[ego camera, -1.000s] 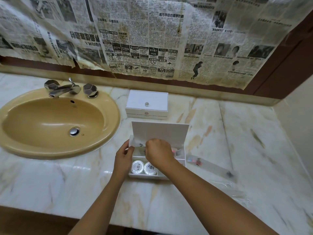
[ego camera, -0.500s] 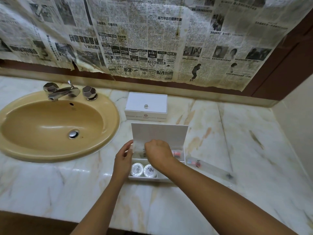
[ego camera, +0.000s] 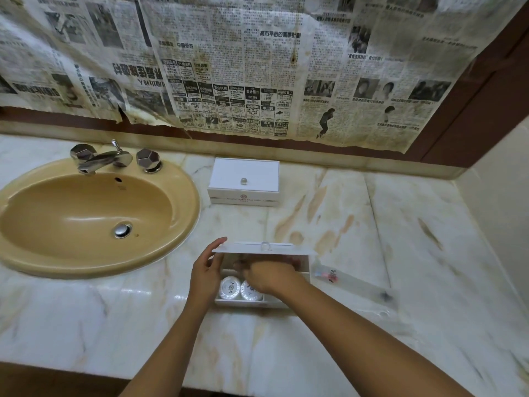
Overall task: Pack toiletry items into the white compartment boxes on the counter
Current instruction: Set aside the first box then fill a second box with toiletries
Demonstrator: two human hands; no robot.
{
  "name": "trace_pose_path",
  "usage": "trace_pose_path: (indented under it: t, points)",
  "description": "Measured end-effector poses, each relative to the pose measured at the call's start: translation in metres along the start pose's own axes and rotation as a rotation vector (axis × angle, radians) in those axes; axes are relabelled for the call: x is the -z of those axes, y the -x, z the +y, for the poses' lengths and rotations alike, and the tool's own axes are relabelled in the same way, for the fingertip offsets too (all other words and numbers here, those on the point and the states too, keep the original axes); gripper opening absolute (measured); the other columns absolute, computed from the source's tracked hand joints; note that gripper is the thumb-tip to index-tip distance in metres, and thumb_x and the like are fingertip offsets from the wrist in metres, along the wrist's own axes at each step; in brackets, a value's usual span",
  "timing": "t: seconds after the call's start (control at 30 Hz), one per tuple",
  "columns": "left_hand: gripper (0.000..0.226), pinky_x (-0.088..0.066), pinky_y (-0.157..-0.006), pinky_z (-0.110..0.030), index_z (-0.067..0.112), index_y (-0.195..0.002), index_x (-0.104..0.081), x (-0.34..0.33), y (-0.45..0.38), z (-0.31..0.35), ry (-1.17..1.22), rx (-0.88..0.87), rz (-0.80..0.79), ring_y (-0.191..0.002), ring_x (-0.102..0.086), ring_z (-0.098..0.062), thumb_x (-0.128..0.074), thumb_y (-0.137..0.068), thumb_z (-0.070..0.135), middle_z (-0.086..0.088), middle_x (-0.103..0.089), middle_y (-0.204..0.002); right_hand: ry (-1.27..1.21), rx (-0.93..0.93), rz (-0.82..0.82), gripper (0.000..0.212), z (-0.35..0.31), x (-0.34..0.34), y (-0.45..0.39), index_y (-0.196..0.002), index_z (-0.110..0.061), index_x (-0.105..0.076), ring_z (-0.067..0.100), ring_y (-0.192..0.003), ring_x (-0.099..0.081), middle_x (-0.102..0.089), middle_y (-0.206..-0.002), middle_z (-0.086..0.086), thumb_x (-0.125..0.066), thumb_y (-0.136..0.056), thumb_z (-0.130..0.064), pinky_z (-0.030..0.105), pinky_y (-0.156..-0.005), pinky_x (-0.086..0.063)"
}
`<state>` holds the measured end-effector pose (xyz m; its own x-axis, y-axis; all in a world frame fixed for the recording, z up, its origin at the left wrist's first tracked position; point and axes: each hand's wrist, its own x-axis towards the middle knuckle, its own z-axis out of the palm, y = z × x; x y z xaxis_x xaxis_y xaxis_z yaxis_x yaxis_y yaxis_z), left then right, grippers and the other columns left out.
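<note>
- Two white boxes sit on the marble counter [ego camera: 372,224]: the closed box [ego camera: 244,181] at 12 o'clock, the near box [ego camera: 266,282] in front of it, its lid [ego camera: 264,249] half lowered.
- Left hand [ego camera: 204,275] pinches the lid's 9 o'clock corner.
- Right hand [ego camera: 266,275] reaches inside under the lid, blurred; its grip cannot be told.
- Round soaps [ego camera: 240,288] lie in the front compartment.
- A clear packet [ego camera: 355,285] lies at 3 o'clock.

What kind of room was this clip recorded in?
Most likely a hotel bathroom: a tan sink with a chrome tap set in a marble counter, plus white amenity boxes printed with a crest. Newspaper covers the wall above.
</note>
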<state>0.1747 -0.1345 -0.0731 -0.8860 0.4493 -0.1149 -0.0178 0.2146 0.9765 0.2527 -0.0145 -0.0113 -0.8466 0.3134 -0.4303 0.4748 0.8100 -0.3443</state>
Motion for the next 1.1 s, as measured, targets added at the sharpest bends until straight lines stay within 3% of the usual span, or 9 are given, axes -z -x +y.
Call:
trace_pose_path:
  t: [0.13, 0.3, 0.37, 0.47, 0.67, 0.8, 0.9, 0.97, 1.1]
  points:
    - [0.018, -0.043, -0.071, -0.002, 0.023, -0.112, -0.06, -0.002, -0.002, 0.0, 0.021, 0.011, 0.042, -0.088, -0.061, 0.006, -0.05, -0.099, 0.016, 0.005, -0.065, -0.11, -0.103, -0.012, 0.156, 0.044, 0.007, 0.011, 0.007, -0.114, -0.018, -0.063, 0.029, -0.104, -0.06, -0.064, -0.114, 0.008, -0.036, -0.097, -0.049, 0.038, -0.087, -0.049]
    - [0.018, -0.046, -0.074, -0.017, 0.03, -0.112, -0.056, -0.001, -0.003, -0.004, 0.007, -0.019, 0.045, -0.09, -0.062, -0.009, -0.053, -0.098, 0.019, 0.003, -0.064, -0.105, -0.208, 0.007, 0.352, 0.04, 0.015, 0.024, 0.008, -0.115, -0.019, -0.062, 0.024, -0.105, -0.057, -0.064, -0.112, 0.004, -0.038, -0.098, -0.046, 0.033, -0.083, -0.046]
    - [0.017, -0.045, -0.077, -0.019, 0.033, -0.105, -0.055, -0.001, -0.003, -0.004, -0.007, -0.049, 0.046, -0.095, -0.06, -0.004, -0.053, -0.098, 0.018, 0.005, -0.063, -0.105, -0.228, 0.01, 0.366, 0.038, 0.016, 0.024, 0.009, -0.117, -0.019, -0.061, 0.023, -0.106, -0.055, -0.063, -0.112, 0.004, -0.039, -0.098, -0.044, 0.033, -0.083, -0.044]
    - [0.02, -0.043, -0.075, -0.009, 0.032, -0.099, -0.057, -0.001, -0.002, -0.002, -0.052, -0.076, 0.033, -0.091, -0.057, 0.008, -0.051, -0.098, 0.013, 0.011, -0.063, -0.103, -0.232, 0.004, 0.355, 0.037, 0.017, 0.023, 0.009, -0.12, -0.02, -0.058, 0.022, -0.109, -0.052, -0.061, -0.114, 0.003, -0.039, -0.098, -0.043, 0.033, -0.083, -0.043]
    - [0.022, -0.042, -0.073, -0.005, 0.031, -0.097, -0.063, -0.001, 0.0, -0.002, -0.063, -0.079, 0.035, -0.09, -0.058, 0.009, -0.049, -0.099, 0.013, 0.019, -0.065, -0.104, -0.241, 0.022, 0.419, 0.035, 0.022, 0.027, 0.016, -0.124, -0.018, -0.058, 0.021, -0.107, -0.054, -0.061, -0.114, 0.004, -0.045, -0.096, -0.035, 0.034, -0.087, -0.047]
    - [0.023, -0.042, -0.073, -0.005, 0.032, -0.096, -0.063, -0.002, 0.0, -0.001, -0.05, -0.072, 0.031, -0.091, -0.057, 0.01, -0.049, -0.099, 0.014, 0.017, -0.064, -0.105, -0.341, -0.058, 0.681, 0.021, 0.039, 0.035, 0.028, -0.1, -0.014, -0.066, 0.017, -0.086, -0.058, -0.064, -0.096, 0.0, -0.048, -0.09, -0.018, 0.029, -0.073, -0.047]
    - [0.022, -0.04, -0.072, -0.002, 0.031, -0.097, -0.063, -0.001, 0.0, -0.002, -0.052, -0.073, 0.033, -0.091, -0.056, 0.012, -0.049, -0.099, 0.013, 0.017, -0.063, -0.105, -0.371, -0.184, 0.82, 0.013, 0.067, 0.033, 0.035, -0.084, -0.013, -0.062, 0.018, -0.074, -0.057, -0.062, -0.083, 0.001, -0.05, -0.088, -0.012, 0.028, -0.062, -0.044]
    - [0.02, -0.04, -0.071, -0.002, 0.027, -0.098, -0.063, -0.002, 0.0, -0.001, -0.056, -0.076, 0.036, -0.09, -0.056, 0.012, -0.049, -0.099, 0.013, 0.016, -0.063, -0.105, -0.272, -0.292, 0.736, 0.012, 0.091, 0.028, 0.038, -0.093, -0.015, -0.062, 0.019, -0.081, -0.057, -0.062, -0.094, 0.003, -0.053, -0.087, -0.011, 0.027, -0.067, -0.042]
    - [0.02, -0.04, -0.071, -0.002, 0.027, -0.098, -0.063, -0.002, 0.001, -0.001, -0.054, -0.081, 0.043, -0.089, -0.056, 0.013, -0.049, -0.099, 0.012, 0.016, -0.063, -0.104, -0.005, -0.448, 0.243, 0.042, 0.129, 0.007, 0.039, -0.125, -0.024, -0.048, 0.024, -0.114, -0.048, -0.05, -0.124, 0.004, -0.062, -0.085, -0.021, 0.035, -0.094, -0.038]
